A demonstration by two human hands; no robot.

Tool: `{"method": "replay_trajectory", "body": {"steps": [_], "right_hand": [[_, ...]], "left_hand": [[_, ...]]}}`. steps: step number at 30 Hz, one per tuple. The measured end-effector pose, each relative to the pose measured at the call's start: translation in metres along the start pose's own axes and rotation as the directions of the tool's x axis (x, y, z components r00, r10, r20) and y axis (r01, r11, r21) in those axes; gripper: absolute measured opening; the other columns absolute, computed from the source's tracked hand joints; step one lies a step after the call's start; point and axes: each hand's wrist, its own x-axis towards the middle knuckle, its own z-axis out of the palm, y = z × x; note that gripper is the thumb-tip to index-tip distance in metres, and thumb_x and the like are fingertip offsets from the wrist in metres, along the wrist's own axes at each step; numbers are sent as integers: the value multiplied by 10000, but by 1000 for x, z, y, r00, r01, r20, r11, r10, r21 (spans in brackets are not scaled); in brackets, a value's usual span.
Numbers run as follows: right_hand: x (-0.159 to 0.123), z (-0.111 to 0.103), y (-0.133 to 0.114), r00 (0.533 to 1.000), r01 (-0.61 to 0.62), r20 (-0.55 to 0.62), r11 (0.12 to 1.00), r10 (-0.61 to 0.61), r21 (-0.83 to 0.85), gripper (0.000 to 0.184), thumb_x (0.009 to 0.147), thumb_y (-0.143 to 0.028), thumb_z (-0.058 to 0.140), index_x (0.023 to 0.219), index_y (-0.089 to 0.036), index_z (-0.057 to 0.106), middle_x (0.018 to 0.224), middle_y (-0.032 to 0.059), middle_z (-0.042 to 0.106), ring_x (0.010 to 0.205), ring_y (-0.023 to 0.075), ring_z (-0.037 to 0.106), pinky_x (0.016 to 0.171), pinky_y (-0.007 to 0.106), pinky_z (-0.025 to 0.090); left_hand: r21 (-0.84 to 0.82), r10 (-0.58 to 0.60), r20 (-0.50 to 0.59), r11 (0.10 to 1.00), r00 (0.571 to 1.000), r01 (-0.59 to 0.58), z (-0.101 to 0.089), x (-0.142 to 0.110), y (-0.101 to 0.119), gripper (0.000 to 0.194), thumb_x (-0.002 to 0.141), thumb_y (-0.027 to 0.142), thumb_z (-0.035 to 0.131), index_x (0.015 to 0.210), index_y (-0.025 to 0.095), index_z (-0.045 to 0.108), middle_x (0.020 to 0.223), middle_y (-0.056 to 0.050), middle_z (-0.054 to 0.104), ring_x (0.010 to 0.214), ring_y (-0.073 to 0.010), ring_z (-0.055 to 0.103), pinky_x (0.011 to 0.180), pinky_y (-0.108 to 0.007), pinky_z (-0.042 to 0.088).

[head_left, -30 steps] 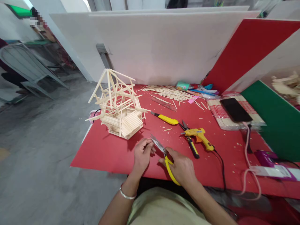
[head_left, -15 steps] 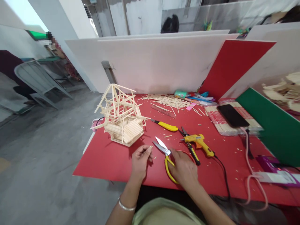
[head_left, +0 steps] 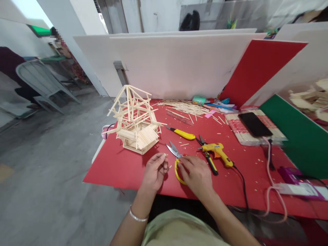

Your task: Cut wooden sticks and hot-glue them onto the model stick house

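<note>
My left hand is pinched on a small piece of wooden stick, held just above the red table. My right hand rests on the yellow handles of the scissors, which lie on the table with their blades slightly apart, pointing up and left. A stick-built model house stands at the table's left, just beyond my left hand.
A yellow utility knife, dark pliers and a yellow glue gun with a black cord lie right of the scissors. Loose sticks are piled at the back. A phone lies on stick packets. White, red and green boards enclose the table.
The scissors have come down onto the table, and my right hand now lies over their handles. My left hand keeps its pinch on the stick piece.
</note>
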Motion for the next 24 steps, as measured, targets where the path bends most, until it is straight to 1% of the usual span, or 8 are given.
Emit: {"method": "replay_trajectory", "body": {"steps": [5,8,11,13,15,18,21,24], "right_hand": [[20,-8,-18,967,162,-240,929,-82,333,167,907,-201,621,1040,-241,714,942,42,688,875,166,603,805,308,487],[25,-8,-21,962,200,-247,916,-117,347,182,893,-183,632,1046,-243,709,929,37,691,860,168,608,791,311,498],[19,-9,0,966,175,-231,950,-115,259,166,892,-200,629,1030,-238,712,926,38,703,864,172,617,827,317,501],[12,-13,28,967,82,-248,989,-50,119,166,898,-234,615,1031,-222,715,959,53,710,899,186,625,872,333,495],[6,-19,61,963,-114,-256,987,81,-117,253,904,-282,583,1112,-193,699,1064,101,699,980,234,621,888,375,486],[0,-30,103,928,-369,-109,830,357,-418,418,893,-334,537,1232,-107,627,1126,191,659,1010,305,610,805,404,486],[-1,-36,127,844,-439,67,756,533,-485,456,878,-359,507,1244,-103,597,1039,183,672,967,306,627,716,369,469],[-2,-33,143,794,-509,89,738,601,-442,432,877,-386,489,1215,-146,613,1028,174,686,961,301,639,674,351,447]], "left_hand": [[-50,-57,8,997,998,57,6,-4,1,212,706,216,829,829,130,679,648,16,621,495,-38,496,466,-153,370],[-42,-40,9,998,999,40,7,-6,3,177,731,219,791,789,127,653,660,16,602,490,-41,479,434,-156,344],[-36,6,4,999,1000,-6,7,-8,7,161,744,218,758,768,133,623,709,16,596,487,-40,463,399,-153,307],[-32,19,7,999,1000,-19,6,-9,9,168,744,218,757,768,141,610,738,17,603,474,-33,447,382,-146,284],[-21,19,13,1000,1000,-19,7,-9,9,184,738,223,770,773,148,606,755,17,615,461,-25,434,375,-141,277],[7,18,26,1000,999,-18,12,-10,6,217,716,243,801,780,148,617,754,18,623,450,-14,419,375,-134,283],[35,20,39,999,999,-22,17,-11,1,248,689,264,827,756,141,622,743,18,621,442,-5,398,373,-132,279],[51,43,32,998,999,-44,17,-15,2,260,674,272,841,730,133,628,715,18,612,439,-4,382,373,-138,276]]}}
